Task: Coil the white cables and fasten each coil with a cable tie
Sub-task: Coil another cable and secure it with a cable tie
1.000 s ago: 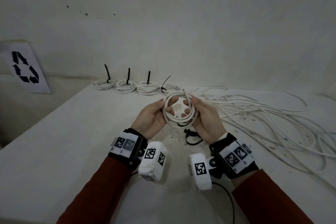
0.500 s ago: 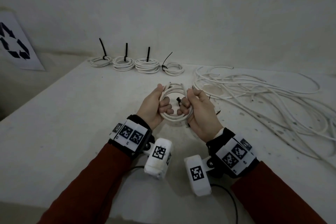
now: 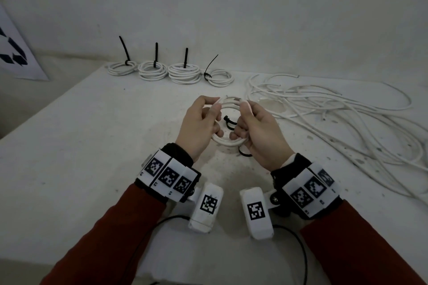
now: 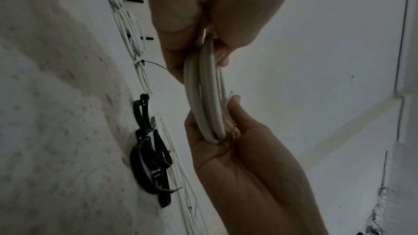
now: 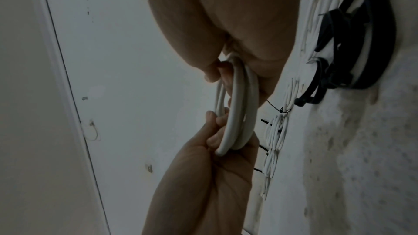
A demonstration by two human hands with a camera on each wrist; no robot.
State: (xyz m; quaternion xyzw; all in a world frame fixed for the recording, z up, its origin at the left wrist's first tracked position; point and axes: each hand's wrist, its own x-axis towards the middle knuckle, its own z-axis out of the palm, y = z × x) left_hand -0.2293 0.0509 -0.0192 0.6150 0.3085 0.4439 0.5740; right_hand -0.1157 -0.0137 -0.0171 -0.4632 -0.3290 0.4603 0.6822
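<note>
A small coil of white cable (image 3: 228,102) hangs just above the table between both hands, with no tie on it. My left hand (image 3: 208,111) grips the coil's left side, thumb and forefinger pinching the top arc. My right hand (image 3: 246,120) grips the right side, fingers curled through the loop. In the left wrist view the coil (image 4: 204,96) runs from my left hand (image 4: 199,24) to my right hand (image 4: 237,149). The right wrist view shows the coil (image 5: 239,110) the same way. Loose black cable ties (image 3: 228,122) lie on the table beneath the coil.
Several tied coils (image 3: 184,73) line the table's far edge, their black tie tails standing up. A tangle of loose white cables (image 3: 324,111) covers the right of the table (image 3: 92,134). A recycling sign (image 3: 14,53) leans at far left. The pile of ties (image 4: 149,149) lies close under the hands.
Both hands have rolled from palms facing me to backs up, and the coil has tipped from upright to nearly flat. The grip on both sides has stayed.
</note>
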